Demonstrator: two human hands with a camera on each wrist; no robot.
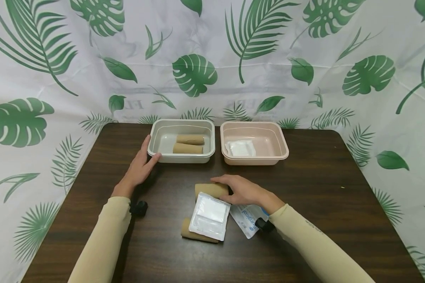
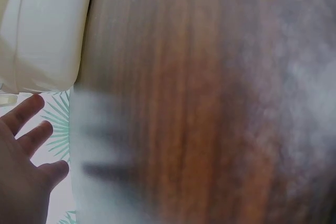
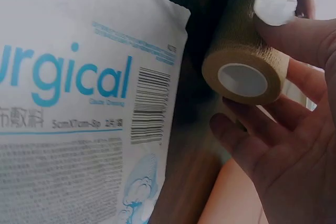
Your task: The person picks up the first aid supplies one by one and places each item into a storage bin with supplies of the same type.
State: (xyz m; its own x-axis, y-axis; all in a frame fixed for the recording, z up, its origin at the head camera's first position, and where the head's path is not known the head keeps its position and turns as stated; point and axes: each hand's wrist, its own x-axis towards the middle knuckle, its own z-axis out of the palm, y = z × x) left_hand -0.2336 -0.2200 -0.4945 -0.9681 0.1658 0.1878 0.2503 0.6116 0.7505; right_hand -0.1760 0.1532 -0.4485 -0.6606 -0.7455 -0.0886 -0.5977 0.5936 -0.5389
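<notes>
My right hand grips one end of a tan self-adhesive bandage roll, with thumb and fingers on opposite sides of it. In the right wrist view the roll's end shows a white core. Over that roll and a second bandage roll lies a white gauze packet. Partly under my right wrist is a printed gauze packet with blue lettering. At the upper left, my left hand rests with spread fingers against the left end of a grey plastic bin.
Two bandage rolls lie inside the grey bin. Beside it stands a pink bin with a white gauze packet in it. Both stand at the back of the dark wooden table, before a leaf-print curtain.
</notes>
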